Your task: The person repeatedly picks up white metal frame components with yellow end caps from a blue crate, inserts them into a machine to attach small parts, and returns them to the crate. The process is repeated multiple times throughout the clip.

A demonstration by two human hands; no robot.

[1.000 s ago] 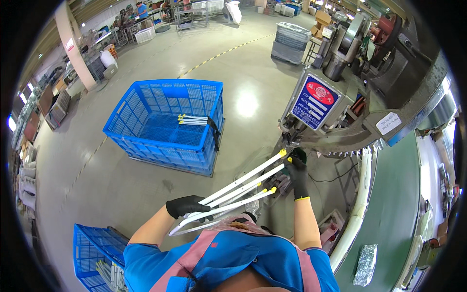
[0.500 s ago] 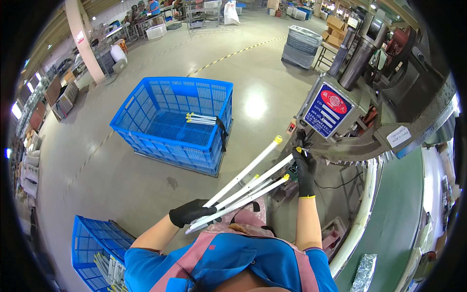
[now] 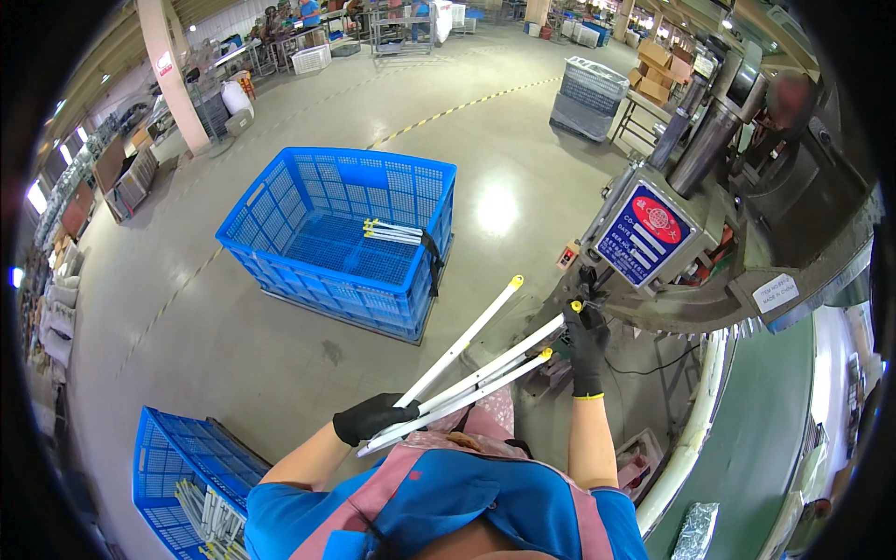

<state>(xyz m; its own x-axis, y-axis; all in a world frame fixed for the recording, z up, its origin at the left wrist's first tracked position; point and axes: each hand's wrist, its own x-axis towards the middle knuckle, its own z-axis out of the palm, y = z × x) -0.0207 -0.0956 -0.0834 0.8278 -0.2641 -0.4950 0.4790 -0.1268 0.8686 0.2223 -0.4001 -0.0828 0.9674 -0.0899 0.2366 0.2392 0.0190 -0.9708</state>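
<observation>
My left hand, in a black glove, is closed around the lower ends of several white tubes with yellow tips. The tubes fan out up and to the right in front of my body. My right hand, also gloved in black, grips the far end of one white tube, right by its yellow tip. That end is just below the working head of a large metal press machine. The glove partly hides where the tube meets the machine.
A blue plastic crate ahead holds a few yellow-tipped white tubes. Another blue crate at lower left contains many similar tubes. A green surface runs along the right. Grey stacked crates stand farther back.
The whole view has shifted slightly. My right hand sits a little lower, still on the tube's end. The tubes in my left hand have drawn closer together, and the uppermost has tilted slightly left.
</observation>
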